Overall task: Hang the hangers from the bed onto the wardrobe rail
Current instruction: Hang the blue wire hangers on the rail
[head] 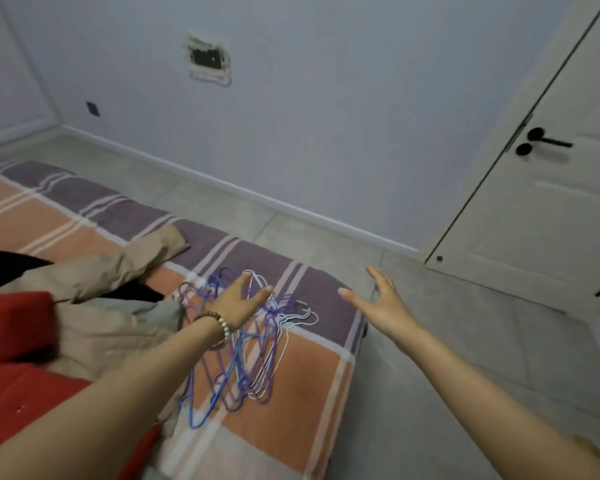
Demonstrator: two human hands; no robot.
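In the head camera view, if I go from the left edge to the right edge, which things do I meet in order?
Red cloth → beige garment → left hand over the pile of hangers → right hand, open above the floor → white door with its black handle.

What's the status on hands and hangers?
Left hand open, over the hangers, no grip yet. Right hand open, empty, past the bed corner. Hangers tangled in one pile. Wardrobe rail not in view.
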